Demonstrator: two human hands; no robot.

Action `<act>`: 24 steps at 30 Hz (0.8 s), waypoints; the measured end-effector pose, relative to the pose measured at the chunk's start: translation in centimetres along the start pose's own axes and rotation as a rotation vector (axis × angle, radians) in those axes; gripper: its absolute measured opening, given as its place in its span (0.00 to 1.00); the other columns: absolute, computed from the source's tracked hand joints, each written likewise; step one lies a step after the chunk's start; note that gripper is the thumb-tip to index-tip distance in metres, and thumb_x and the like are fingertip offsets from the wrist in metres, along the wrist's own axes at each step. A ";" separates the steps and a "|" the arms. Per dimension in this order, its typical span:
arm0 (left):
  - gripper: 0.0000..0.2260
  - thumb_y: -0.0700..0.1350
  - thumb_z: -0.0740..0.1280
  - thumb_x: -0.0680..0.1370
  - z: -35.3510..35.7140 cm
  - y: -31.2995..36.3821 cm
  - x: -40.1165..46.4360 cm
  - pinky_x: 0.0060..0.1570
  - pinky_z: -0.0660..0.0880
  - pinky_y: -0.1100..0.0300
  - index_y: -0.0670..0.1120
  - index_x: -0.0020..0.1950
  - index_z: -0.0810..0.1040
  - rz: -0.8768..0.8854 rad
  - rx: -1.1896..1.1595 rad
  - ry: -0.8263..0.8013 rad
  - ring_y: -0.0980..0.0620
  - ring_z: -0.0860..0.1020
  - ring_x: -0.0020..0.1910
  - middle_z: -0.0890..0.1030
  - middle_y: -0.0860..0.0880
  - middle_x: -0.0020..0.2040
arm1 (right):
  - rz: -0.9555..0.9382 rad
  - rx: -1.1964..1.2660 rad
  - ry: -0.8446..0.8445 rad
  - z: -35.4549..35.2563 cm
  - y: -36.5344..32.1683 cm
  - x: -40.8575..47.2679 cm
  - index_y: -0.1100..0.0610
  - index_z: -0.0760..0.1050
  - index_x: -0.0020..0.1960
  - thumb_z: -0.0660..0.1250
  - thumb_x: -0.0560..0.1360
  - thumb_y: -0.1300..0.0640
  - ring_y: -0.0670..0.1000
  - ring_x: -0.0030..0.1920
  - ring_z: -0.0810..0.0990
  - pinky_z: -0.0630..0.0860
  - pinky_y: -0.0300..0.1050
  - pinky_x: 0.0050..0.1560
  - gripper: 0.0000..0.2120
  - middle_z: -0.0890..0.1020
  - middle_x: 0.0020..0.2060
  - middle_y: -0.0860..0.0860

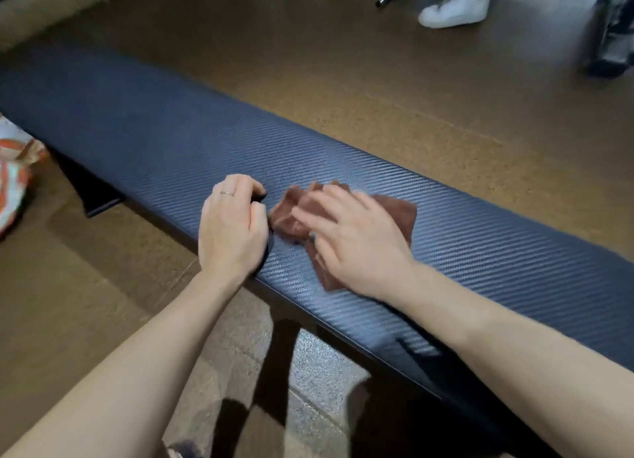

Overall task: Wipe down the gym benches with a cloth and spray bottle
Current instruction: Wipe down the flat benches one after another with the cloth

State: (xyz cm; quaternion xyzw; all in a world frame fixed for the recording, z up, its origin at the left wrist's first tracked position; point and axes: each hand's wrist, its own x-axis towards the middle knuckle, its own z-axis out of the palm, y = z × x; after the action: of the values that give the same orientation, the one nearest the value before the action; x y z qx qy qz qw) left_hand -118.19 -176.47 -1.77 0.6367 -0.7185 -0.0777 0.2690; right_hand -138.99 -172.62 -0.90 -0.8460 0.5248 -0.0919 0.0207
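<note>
The brown cloth (343,217) is pressed flat on the dark woven desk (497,244) under the right hand (356,244), whose grip is spread, fingers straight. The left hand (233,227) is curled at the near edge around something dark; what it grips cannot be told. No spray bottle is seen. The wiping step appears to be in hand. Next, a sweep along the untouched far-left length seems called for, with even pressure kept.
</note>
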 end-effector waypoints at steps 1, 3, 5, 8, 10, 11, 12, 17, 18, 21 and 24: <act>0.11 0.44 0.56 0.76 0.0 -0.1 0.0 0.58 0.69 0.49 0.47 0.52 0.75 0.006 -0.007 -0.003 0.48 0.73 0.56 0.77 0.50 0.55 | 0.047 -0.016 0.018 0.2 1.0 1.9 0.48 0.76 0.72 0.54 0.79 0.48 0.56 0.73 0.70 0.67 0.56 0.71 0.24 0.76 0.71 0.51; 0.11 0.45 0.55 0.77 -0.2 -0.3 0.1 0.58 0.68 0.51 0.47 0.53 0.76 0.021 -0.012 -0.026 0.49 0.73 0.56 0.77 0.50 0.55 | 0.200 -0.034 0.036 0.5 2.5 5.8 0.48 0.76 0.71 0.53 0.79 0.48 0.55 0.72 0.70 0.68 0.56 0.68 0.24 0.76 0.70 0.51; 0.12 0.46 0.54 0.77 -0.8 -0.7 0.5 0.58 0.66 0.53 0.48 0.54 0.76 0.093 -0.001 -0.080 0.51 0.72 0.56 0.77 0.51 0.55 | 0.342 -0.051 0.027 0.8 2.7 8.2 0.47 0.74 0.72 0.52 0.80 0.48 0.54 0.72 0.69 0.68 0.56 0.67 0.25 0.76 0.70 0.50; 0.15 0.48 0.53 0.79 -2.9 -3.2 2.3 0.57 0.70 0.49 0.46 0.55 0.77 0.321 0.069 -0.194 0.48 0.74 0.55 0.78 0.49 0.55 | 0.420 -0.084 0.093 1.1 0.2 7.4 0.49 0.76 0.71 0.51 0.79 0.48 0.55 0.72 0.69 0.65 0.56 0.70 0.25 0.76 0.70 0.51; 0.14 0.48 0.55 0.78 -4.4 -6.0 4.0 0.54 0.72 0.47 0.45 0.52 0.78 0.428 0.155 -0.192 0.44 0.76 0.53 0.79 0.47 0.53 | 0.411 -0.042 0.136 0.9 -4.0 4.3 0.50 0.76 0.71 0.53 0.79 0.49 0.56 0.73 0.69 0.61 0.56 0.73 0.24 0.75 0.71 0.52; 0.13 0.48 0.56 0.77 -4.9 -7.4 5.1 0.53 0.73 0.46 0.44 0.51 0.78 0.441 0.182 -0.182 0.42 0.76 0.52 0.79 0.46 0.52 | 0.395 -0.025 0.128 0.9 -6.5 2.7 0.50 0.76 0.72 0.54 0.78 0.49 0.57 0.74 0.68 0.59 0.56 0.76 0.25 0.74 0.72 0.52; 0.13 0.47 0.56 0.77 -5.1 -8.6 6.1 0.52 0.73 0.45 0.43 0.50 0.78 0.436 0.188 -0.187 0.41 0.76 0.51 0.79 0.45 0.51 | 0.377 -0.027 0.085 0.9 -8.9 1.4 0.49 0.74 0.73 0.54 0.79 0.48 0.57 0.76 0.66 0.58 0.57 0.78 0.25 0.72 0.74 0.52; 0.11 0.48 0.55 0.78 -4.8 -11.1 8.0 0.53 0.69 0.46 0.46 0.49 0.75 0.423 0.071 -0.236 0.45 0.73 0.51 0.76 0.47 0.50 | 0.327 -0.062 -0.057 1.9 -14.1 1.9 0.49 0.68 0.78 0.54 0.82 0.47 0.56 0.81 0.59 0.53 0.58 0.80 0.25 0.66 0.79 0.53; 0.11 0.47 0.55 0.78 -4.7 -11.1 8.0 0.53 0.69 0.46 0.46 0.48 0.75 0.419 0.040 -0.232 0.45 0.73 0.50 0.76 0.48 0.50 | 0.309 -0.072 -0.056 2.0 -14.1 3.3 0.49 0.68 0.78 0.55 0.82 0.46 0.56 0.81 0.59 0.53 0.58 0.80 0.25 0.66 0.79 0.53; 0.11 0.46 0.54 0.78 -4.6 -11.1 7.9 0.52 0.69 0.46 0.46 0.47 0.75 0.412 -0.003 -0.238 0.46 0.72 0.49 0.76 0.48 0.49 | 0.291 -0.090 -0.035 2.2 -14.3 7.1 0.49 0.69 0.77 0.54 0.82 0.46 0.56 0.80 0.61 0.54 0.58 0.80 0.25 0.67 0.78 0.53; 0.11 0.46 0.53 0.78 -4.6 -11.4 8.1 0.52 0.69 0.47 0.46 0.47 0.74 0.429 0.004 -0.251 0.46 0.72 0.49 0.76 0.48 0.49 | 0.289 -0.096 -0.030 2.4 -14.2 7.4 0.47 0.68 0.78 0.55 0.83 0.46 0.55 0.80 0.60 0.55 0.58 0.79 0.24 0.66 0.79 0.53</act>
State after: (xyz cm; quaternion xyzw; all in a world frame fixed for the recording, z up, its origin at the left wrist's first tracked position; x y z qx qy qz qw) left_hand -106.38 -185.16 -0.68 0.4554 -0.8653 -0.0958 0.1865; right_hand -122.82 -172.97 -0.40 -0.7629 0.6446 -0.0500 0.0012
